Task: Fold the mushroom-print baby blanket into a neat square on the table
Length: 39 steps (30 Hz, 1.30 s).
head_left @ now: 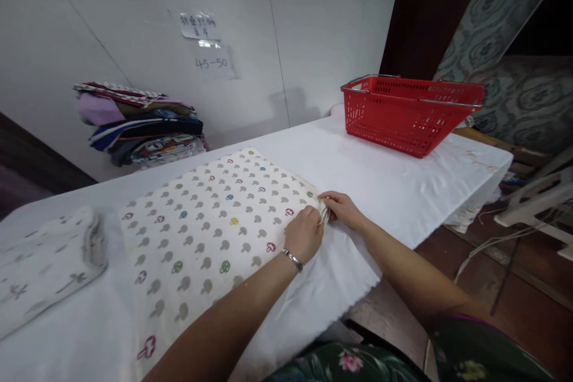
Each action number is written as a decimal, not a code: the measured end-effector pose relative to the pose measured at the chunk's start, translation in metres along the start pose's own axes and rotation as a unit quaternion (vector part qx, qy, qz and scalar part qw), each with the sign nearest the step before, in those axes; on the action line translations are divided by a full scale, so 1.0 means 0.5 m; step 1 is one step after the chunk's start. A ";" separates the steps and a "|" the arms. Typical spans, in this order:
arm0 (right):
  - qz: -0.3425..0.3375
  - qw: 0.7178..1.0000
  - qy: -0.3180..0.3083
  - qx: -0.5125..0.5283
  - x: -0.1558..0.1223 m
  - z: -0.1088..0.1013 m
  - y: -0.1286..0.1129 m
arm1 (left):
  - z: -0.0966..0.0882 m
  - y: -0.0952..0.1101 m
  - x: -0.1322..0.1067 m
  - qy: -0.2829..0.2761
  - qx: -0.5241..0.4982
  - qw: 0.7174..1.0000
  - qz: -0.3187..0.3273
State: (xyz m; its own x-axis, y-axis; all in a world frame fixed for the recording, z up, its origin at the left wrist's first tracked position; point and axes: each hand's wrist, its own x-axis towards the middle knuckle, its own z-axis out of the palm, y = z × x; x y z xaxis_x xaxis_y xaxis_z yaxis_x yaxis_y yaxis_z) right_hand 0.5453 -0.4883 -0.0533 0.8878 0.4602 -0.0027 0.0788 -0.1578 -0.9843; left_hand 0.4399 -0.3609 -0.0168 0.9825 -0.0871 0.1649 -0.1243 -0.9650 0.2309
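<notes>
A white cloth printed with grey and coloured mushrooms (210, 227) lies flat on the white table (385, 185). My left hand (304, 233), with a silver bracelet on the wrist, is closed on the cloth's right corner. My right hand (341, 208) pinches the same corner from the other side, fingers pressed together on the fabric edge. Both hands meet at that corner, near the table's front edge.
A folded white cloth with grey prints (45, 262) lies at the left. A pile of folded coloured fabrics (143, 125) stands against the wall. A red plastic basket (409, 113) sits at the table's far right. Paper notes (200, 25) hang on the wall.
</notes>
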 end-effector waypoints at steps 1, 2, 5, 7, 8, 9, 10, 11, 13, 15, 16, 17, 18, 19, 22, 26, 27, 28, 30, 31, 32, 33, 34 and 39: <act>0.002 1.000 0.001 0.004 0.000 0.000 0.000 | 0.000 0.003 0.000 -0.001 -0.005 1.000 0.000; 0.002 1.000 0.002 0.007 -0.001 0.000 -0.001 | 0.002 0.005 -0.001 -0.008 -0.006 1.000 0.000; 0.001 1.000 0.003 0.010 -0.003 0.000 -0.003 | 0.008 0.006 -0.002 -0.040 0.002 0.999 0.002; -0.001 1.000 0.002 0.009 -0.004 0.000 -0.005 | 0.012 0.005 -0.003 -0.050 0.011 0.999 0.003; -0.003 1.000 0.002 0.009 -0.004 0.000 -0.005 | 0.013 0.003 -0.003 -0.051 0.015 0.999 0.003; -0.005 1.000 0.002 0.009 -0.004 0.000 -0.005 | 0.013 0.002 -0.004 -0.053 0.020 0.998 0.002; -0.007 1.000 -0.001 0.011 -0.004 0.000 -0.004 | 0.013 0.002 -0.004 -0.056 0.024 0.998 0.001; -0.010 1.000 -0.002 0.014 -0.003 0.000 -0.003 | 0.013 0.001 -0.005 -0.057 0.028 0.998 0.001; -0.013 0.999 -0.007 0.028 -0.002 0.001 0.000 | 0.013 0.001 -0.007 -0.055 0.035 0.998 -0.001; -0.011 0.999 -0.008 0.042 0.000 0.001 0.004 | 0.013 0.002 -0.012 -0.048 0.039 0.998 -0.007; -0.008 0.999 -0.006 0.045 0.000 0.000 0.005 | 0.013 0.002 -0.015 -0.046 0.040 0.998 -0.011; -0.006 0.999 -0.003 0.043 0.000 0.000 0.005 | 0.013 0.003 -0.019 -0.047 0.041 0.998 -0.013; -0.004 0.999 0.000 0.038 -0.001 0.000 0.005 | 0.012 0.003 -0.022 -0.050 0.042 0.998 -0.014; -0.004 1.000 0.004 0.031 -0.001 0.000 0.005 | 0.011 0.004 -0.026 -0.054 0.043 0.998 -0.015; -0.010 1.000 0.016 0.005 -0.003 0.000 0.006 | 0.010 0.005 -0.034 -0.065 0.054 0.996 -0.020; -0.044 0.995 0.042 -0.077 -0.005 -0.003 0.012 | 0.017 0.009 -0.036 -0.066 0.071 0.995 -0.007; -0.058 0.991 0.054 -0.107 -0.005 -0.005 0.014 | 0.021 0.012 -0.036 -0.057 0.074 0.996 0.000; -0.069 0.986 0.068 -0.138 -0.005 -0.007 0.016 | 0.026 0.015 -0.035 -0.047 0.077 0.996 0.006; -0.077 0.972 0.082 -0.204 -0.007 -0.013 0.017 | 0.037 0.021 -0.036 -0.029 0.084 0.996 0.018; -0.074 0.965 0.082 -0.239 -0.008 -0.015 0.017 | 0.042 0.024 -0.036 -0.025 0.088 0.996 0.026; -0.069 0.956 0.080 -0.276 -0.008 -0.018 0.016 | 0.045 0.026 -0.038 -0.022 0.090 0.995 0.034; -0.063 0.945 0.076 -0.312 -0.009 -0.020 0.015 | 0.047 0.027 -0.041 -0.019 0.090 0.995 0.040; -0.057 0.933 0.073 -0.347 -0.010 -0.021 0.013 | 0.047 0.026 -0.045 -0.016 0.090 0.995 0.045; -0.034 0.890 0.074 -0.449 -0.013 -0.020 0.005 | 0.016 0.002 -0.094 -0.029 0.089 0.995 0.023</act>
State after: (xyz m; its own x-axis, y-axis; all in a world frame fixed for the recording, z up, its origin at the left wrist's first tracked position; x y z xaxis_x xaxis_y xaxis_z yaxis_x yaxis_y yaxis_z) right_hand 0.5445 -0.5005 -0.0538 0.9117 0.3859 0.1409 0.4066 -0.7990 -0.4429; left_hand 0.3949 -0.3596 -0.0320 0.9833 -0.1420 0.1137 -0.1484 -0.9877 0.0492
